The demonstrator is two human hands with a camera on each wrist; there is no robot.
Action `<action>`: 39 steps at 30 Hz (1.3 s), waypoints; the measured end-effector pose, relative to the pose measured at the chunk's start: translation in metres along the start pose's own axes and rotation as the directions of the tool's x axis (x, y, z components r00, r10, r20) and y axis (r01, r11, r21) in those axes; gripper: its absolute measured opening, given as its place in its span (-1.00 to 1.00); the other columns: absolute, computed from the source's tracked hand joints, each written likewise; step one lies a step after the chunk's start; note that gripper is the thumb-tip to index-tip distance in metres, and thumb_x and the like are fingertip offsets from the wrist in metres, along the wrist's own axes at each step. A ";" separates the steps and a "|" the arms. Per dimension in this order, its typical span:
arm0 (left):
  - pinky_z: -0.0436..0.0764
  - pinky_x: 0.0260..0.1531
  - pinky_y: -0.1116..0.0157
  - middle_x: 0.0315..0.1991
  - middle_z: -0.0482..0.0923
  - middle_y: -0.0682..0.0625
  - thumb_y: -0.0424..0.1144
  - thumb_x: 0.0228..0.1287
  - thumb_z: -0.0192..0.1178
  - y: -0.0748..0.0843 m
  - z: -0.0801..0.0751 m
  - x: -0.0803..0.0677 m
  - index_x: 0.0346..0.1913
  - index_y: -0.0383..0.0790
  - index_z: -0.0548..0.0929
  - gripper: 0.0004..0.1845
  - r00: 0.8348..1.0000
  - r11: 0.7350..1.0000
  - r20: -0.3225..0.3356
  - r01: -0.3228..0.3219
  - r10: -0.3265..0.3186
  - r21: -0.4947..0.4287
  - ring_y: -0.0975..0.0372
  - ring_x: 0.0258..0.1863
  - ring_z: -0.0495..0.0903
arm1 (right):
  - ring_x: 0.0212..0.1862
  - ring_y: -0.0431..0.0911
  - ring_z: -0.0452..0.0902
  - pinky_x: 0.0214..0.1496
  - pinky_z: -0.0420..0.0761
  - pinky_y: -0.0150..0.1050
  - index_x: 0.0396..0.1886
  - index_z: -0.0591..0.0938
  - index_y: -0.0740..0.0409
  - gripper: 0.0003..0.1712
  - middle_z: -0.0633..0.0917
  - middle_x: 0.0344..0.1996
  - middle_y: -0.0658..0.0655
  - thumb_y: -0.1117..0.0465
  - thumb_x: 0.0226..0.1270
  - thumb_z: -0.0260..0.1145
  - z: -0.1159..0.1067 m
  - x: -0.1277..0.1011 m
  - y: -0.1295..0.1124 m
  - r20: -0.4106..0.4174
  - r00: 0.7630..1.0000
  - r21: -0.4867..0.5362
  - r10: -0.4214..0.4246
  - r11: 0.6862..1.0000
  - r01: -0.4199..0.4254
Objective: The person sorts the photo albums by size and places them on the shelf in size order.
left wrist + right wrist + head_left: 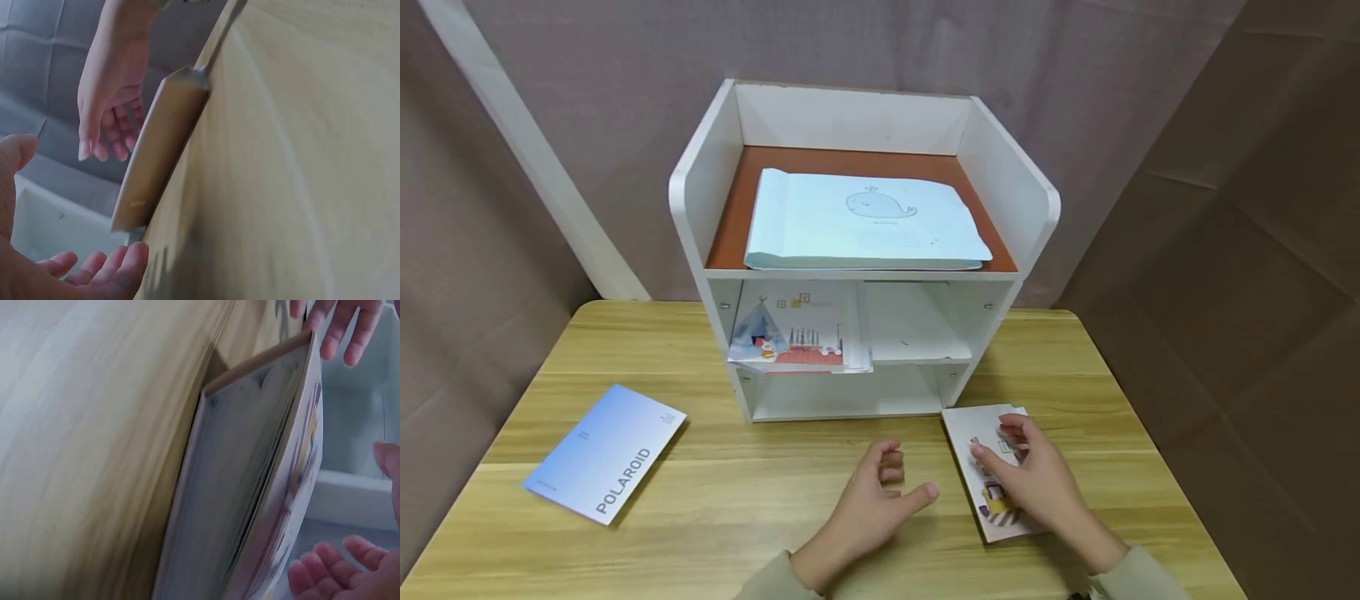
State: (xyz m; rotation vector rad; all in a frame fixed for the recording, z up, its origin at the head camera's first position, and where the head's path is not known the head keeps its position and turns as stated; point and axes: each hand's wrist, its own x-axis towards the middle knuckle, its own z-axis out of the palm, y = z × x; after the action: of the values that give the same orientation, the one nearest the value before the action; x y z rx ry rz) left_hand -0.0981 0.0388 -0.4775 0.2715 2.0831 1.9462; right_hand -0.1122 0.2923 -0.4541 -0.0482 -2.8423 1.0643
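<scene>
From the head view, a white shelf unit [861, 250] stands at the back of the wooden table [737, 508] — a whale pad [865, 221] on top, picture books [793, 337] inside, a blue Polaroid booklet [606, 452] lying left. The small book [981, 433] lies just before the shelf's right foot; the right hand [1030, 479] rests on it, fingers loosely bent, while the left hand [868, 500] hovers beside, half curled, empty. Left wrist view: relaxed fingers [106, 265] near the book's edge [159, 150]. Right wrist view: the book's page block [250, 487] — fingers [325, 572] slack, not gripping.
</scene>
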 end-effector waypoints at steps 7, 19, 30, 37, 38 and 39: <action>0.58 0.00 0.16 0.19 0.38 -0.20 0.04 0.00 0.47 -0.003 0.029 0.003 0.40 -0.32 0.23 -0.03 1.000 1.000 0.026 0.001 -0.001 -0.013 0.00 0.08 0.46 | 0.16 0.27 0.39 0.16 0.40 0.21 0.31 0.30 0.35 0.01 0.47 0.14 0.42 -0.31 0.14 0.36 -0.011 0.009 0.019 -0.032 0.997 -0.024 0.064 0.998 -0.065; 0.62 -0.06 0.27 0.33 0.29 -0.21 -0.12 0.00 0.50 -0.011 0.062 0.001 0.46 -0.30 0.15 0.02 0.992 0.990 0.118 0.065 -0.050 -0.128 0.01 0.08 0.52 | 0.29 0.38 0.22 0.29 0.30 0.21 0.45 -0.06 0.46 0.29 0.24 0.28 0.61 -0.40 0.16 0.26 -0.020 0.014 0.037 0.086 0.954 0.034 0.287 0.956 -0.291; 0.58 -0.04 0.37 0.29 0.38 -0.13 -0.21 0.07 0.46 -0.017 0.072 0.005 0.44 -0.33 0.17 -0.07 0.990 0.987 0.140 0.019 0.003 -0.161 0.12 0.14 0.50 | 0.12 0.38 0.41 0.07 0.53 0.11 0.39 -0.08 0.60 0.29 0.31 0.17 0.68 -0.36 0.21 0.25 -0.028 0.019 0.034 0.166 0.925 -0.009 0.342 0.938 -0.345; 0.59 -0.11 0.44 0.13 0.52 -0.04 -0.25 0.09 0.44 -0.019 0.068 0.006 0.42 -0.36 0.19 -0.11 0.993 0.992 0.120 0.012 0.003 -0.122 0.30 -0.01 0.58 | 0.02 0.19 0.51 -0.11 0.63 -0.10 0.34 0.09 0.60 0.18 0.43 0.11 0.57 -0.32 0.21 0.29 -0.026 0.013 0.036 0.199 0.907 0.015 0.370 0.925 -0.381; 0.58 -0.11 0.44 0.12 0.52 -0.03 -0.24 0.10 0.43 -0.019 0.067 0.006 0.42 -0.35 0.21 -0.13 0.993 0.994 0.118 0.008 0.005 -0.104 0.32 -0.03 0.58 | 0.00 0.18 0.51 -0.13 0.64 -0.12 0.33 0.10 0.61 0.17 0.43 0.11 0.56 -0.31 0.22 0.29 -0.026 0.012 0.036 0.203 0.907 0.023 0.370 0.924 -0.382; 0.58 -0.11 0.44 0.12 0.53 -0.02 -0.25 0.10 0.43 -0.019 0.066 0.006 0.41 -0.34 0.22 -0.15 0.993 0.996 0.117 0.005 0.006 -0.094 0.33 -0.04 0.59 | 0.00 0.17 0.51 -0.13 0.64 -0.12 0.33 0.11 0.62 0.16 0.42 0.11 0.56 -0.30 0.22 0.29 -0.025 0.012 0.036 0.207 0.905 0.032 0.372 0.922 -0.386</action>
State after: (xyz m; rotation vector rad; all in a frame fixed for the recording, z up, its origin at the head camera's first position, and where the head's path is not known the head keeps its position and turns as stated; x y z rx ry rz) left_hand -0.0813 0.1013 -0.5006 0.3576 1.9126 1.9723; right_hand -0.1216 0.3369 -0.4576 -0.5427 -3.0447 1.3082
